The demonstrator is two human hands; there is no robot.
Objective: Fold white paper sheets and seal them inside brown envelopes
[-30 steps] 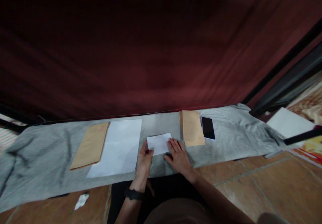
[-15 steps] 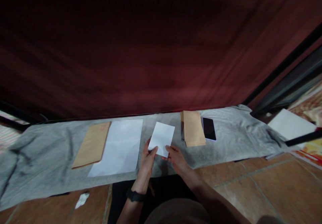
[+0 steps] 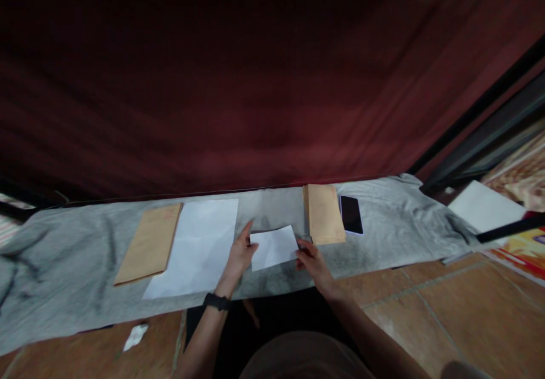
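Note:
A small folded white paper [image 3: 275, 247] is held between my hands just above the grey cloth [image 3: 76, 277]. My left hand [image 3: 240, 251], with a black watch on its wrist, grips the paper's left edge with the forefinger pointing up. The paper's right edge is pinched by my right hand [image 3: 310, 259]. A large white sheet [image 3: 196, 247] lies to the left, with a brown envelope [image 3: 150, 243] beside it. A stack of brown envelopes [image 3: 324, 214] lies just right of my right hand.
A black phone [image 3: 351, 214] lies on the cloth right of the envelope stack. A dark red curtain [image 3: 255, 84] hangs behind. More white paper [image 3: 485, 209] sits at far right. A paper scrap [image 3: 135, 336] lies on the tiled floor [image 3: 447, 311].
The paper lay flat under my hands, was lifted and stood upright, and is now turned lengthwise and lowered near the cloth, held at both ends.

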